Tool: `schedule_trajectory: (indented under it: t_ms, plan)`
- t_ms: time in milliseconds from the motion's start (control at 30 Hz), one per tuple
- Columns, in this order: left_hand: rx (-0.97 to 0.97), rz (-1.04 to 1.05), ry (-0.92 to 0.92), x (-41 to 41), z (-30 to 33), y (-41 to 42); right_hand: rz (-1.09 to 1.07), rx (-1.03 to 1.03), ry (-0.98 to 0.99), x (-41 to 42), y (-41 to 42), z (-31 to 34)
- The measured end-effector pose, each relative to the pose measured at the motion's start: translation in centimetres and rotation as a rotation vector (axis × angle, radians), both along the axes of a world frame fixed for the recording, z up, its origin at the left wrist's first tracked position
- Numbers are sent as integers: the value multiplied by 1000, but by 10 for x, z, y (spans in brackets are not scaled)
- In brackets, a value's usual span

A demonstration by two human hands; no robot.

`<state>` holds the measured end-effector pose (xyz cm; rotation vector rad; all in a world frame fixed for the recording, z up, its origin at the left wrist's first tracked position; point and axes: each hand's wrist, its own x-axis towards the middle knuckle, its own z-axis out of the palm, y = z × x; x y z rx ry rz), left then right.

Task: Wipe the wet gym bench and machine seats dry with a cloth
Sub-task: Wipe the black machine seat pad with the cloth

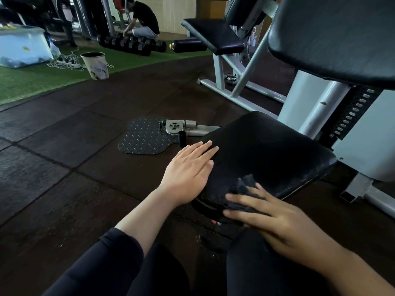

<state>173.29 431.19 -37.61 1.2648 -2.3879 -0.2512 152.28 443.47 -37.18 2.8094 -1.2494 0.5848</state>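
Note:
A black padded machine seat (273, 152) sits low in front of me, with its backrest pad (333, 37) above it at the upper right. My left hand (190, 167) lies flat with straight fingers on the seat's left edge. My right hand (277, 216) presses a dark cloth (245, 186) onto the near corner of the seat with spread fingers. Part of the cloth is hidden under my fingers.
A black footplate (145, 137) with a metal hinge lies on the dark rubber floor to the left. Another bench (213, 35) stands behind. A bin (95, 65), dumbbells (130, 43) and a crouching person (143, 20) are at the back on green turf.

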Motion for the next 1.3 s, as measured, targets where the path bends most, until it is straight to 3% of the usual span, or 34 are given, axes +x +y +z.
schedule_trajectory:
  t_ms: [200,300,433,600,833,967,1300]
  plan:
    - [-8,7,0,-1,0,1,-179,110,-154,-22,-30,15]
    - [-10,8,6,0,-2,-1,-221,68,-123,5,-45,16]
    - [-8,-5,21,1,-3,-3,-104,19,-12,31,-28,6]
    - [0,3,50,0,0,-1,58,137,5,-11,-5,10]
    - [-24,53,60,-2,-4,1,-233,185,-213,-17,-48,23]
    - [-18,195,107,-5,-6,9,-453,287,-178,9,-93,28]
    - [22,331,286,-7,-12,23,-527,344,-183,24,-142,24]
